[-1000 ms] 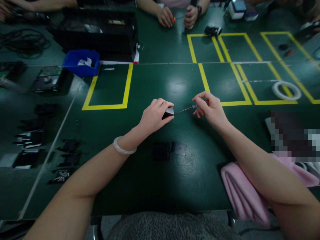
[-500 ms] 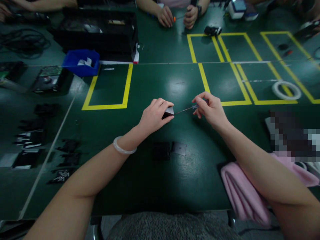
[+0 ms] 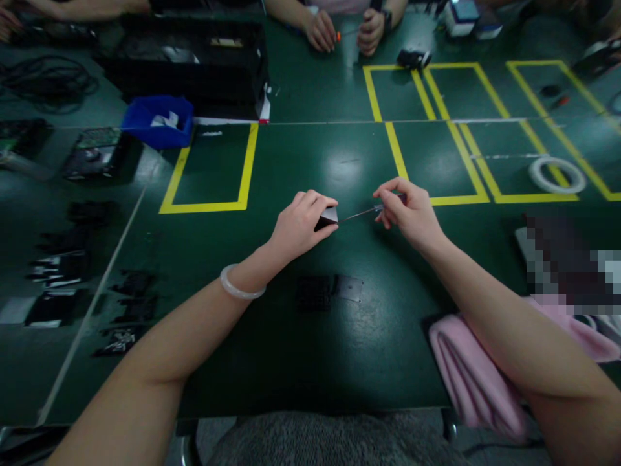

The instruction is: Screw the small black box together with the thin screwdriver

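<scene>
My left hand (image 3: 303, 223) is closed around a small black part (image 3: 326, 219) with a pale grey face, near the middle of the green table. To its right, my right hand (image 3: 405, 210) grips the handle of a thin screwdriver (image 3: 359, 214). The shaft points left, and its tip meets the edge of the black part. My fingers hide most of the handle. Below my hands, a black square piece (image 3: 313, 293) and a thin dark plate (image 3: 348, 288) lie side by side on the table.
A blue bin (image 3: 158, 126) stands by a large black case (image 3: 194, 71) at the upper left. Small black parts (image 3: 130, 307) lie left. Pink cloth (image 3: 475, 369) and a white tape ring (image 3: 557, 175) are right. Another person's hands (image 3: 321, 31) are across the table.
</scene>
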The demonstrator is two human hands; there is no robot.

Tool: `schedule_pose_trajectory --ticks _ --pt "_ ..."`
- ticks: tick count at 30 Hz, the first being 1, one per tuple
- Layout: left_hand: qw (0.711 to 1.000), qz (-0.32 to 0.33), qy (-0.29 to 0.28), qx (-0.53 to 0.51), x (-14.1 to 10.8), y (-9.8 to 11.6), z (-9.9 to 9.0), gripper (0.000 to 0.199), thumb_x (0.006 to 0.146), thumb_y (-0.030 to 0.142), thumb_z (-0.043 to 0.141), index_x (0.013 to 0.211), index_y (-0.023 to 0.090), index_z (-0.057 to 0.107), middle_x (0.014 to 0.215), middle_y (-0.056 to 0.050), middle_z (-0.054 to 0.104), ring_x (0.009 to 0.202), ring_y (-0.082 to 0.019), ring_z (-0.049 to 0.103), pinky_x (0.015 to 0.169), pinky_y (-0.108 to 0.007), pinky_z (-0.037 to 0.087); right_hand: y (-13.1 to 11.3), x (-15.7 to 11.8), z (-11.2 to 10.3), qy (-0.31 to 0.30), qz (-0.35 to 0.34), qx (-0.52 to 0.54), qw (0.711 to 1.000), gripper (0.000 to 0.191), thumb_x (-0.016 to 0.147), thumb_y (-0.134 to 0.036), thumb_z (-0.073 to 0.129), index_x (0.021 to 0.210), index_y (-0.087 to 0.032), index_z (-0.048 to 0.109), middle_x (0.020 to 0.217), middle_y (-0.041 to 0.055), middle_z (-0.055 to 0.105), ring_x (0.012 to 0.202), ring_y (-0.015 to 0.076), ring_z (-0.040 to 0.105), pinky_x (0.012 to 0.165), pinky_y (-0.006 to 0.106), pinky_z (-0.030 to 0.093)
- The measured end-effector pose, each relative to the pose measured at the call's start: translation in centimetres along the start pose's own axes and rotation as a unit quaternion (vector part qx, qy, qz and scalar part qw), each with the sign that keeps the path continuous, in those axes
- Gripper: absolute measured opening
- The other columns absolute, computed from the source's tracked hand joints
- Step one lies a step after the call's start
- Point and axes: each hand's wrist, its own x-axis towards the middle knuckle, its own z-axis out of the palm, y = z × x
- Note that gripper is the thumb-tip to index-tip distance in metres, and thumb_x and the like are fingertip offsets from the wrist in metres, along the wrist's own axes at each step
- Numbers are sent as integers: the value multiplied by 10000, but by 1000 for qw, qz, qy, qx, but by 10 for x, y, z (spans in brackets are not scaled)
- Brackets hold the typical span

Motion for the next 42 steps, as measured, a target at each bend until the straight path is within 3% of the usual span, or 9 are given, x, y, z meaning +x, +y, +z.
schedule_pose_trajectory --ticks 4,11,17,23,28,35,42 --pt "1000 1 0 -3 0 -1 0 348 964 284 712 1273 181 591 1212 -101 668 1118 -284 595 932 -407 532 0 0 1 5 -6 14 1000 171 870 -359 746 931 -257 623 469 -100 506 403 129 515 544 333 558" --pt "1000 0 -2 -5 0 -1 0 346 969 286 706 1277 174 595 1213 -104 666 1120 -284 597 924 -403 533 -1 0 0 1 -2 -22 1000 219 920 -417 700 828 -235 621 431 -88 469 382 123 511 523 324 529" --pt "1000 -2 1 -3 0 0 0 348 964 286 719 1272 173 602 1208 -102 669 1117 -283 602 934 -403 536 2 0 0 -3 -14 5 1000 225 888 -411 756 957 -263 600 483 -101 500 408 129 521 557 341 574" --pt "1000 -4 -4 -2 0 0 -1 356 959 284 722 1274 173 599 1209 -106 668 1117 -285 601 926 -407 538 1 0 0 0 -8 -17 1000 264 916 -469 716 837 -240 613 432 -107 387 381 116 499 538 330 552" --pt "1000 0 -1 -3 0 0 0 356 960 284 723 1272 171 595 1211 -108 673 1120 -285 603 942 -412 535 -1 0 1 -7 -16 7 1000 216 886 -392 753 960 -262 598 481 -104 502 404 123 517 541 325 566" --pt "1000 -4 -3 -1 1 0 0 364 955 288 732 1274 173 600 1212 -103 674 1127 -288 606 937 -409 541 -1 0 1 -2 -2 -15 1000 232 929 -440 691 846 -241 601 435 -99 442 380 111 485 536 323 551" --pt "1000 -4 -5 3 1 0 -1 364 958 287 726 1278 174 596 1218 -103 673 1119 -282 607 938 -400 542 0 -1 1 -8 -19 0 1000 254 901 -435 736 997 -271 567 497 -106 503 417 128 524 565 332 576"
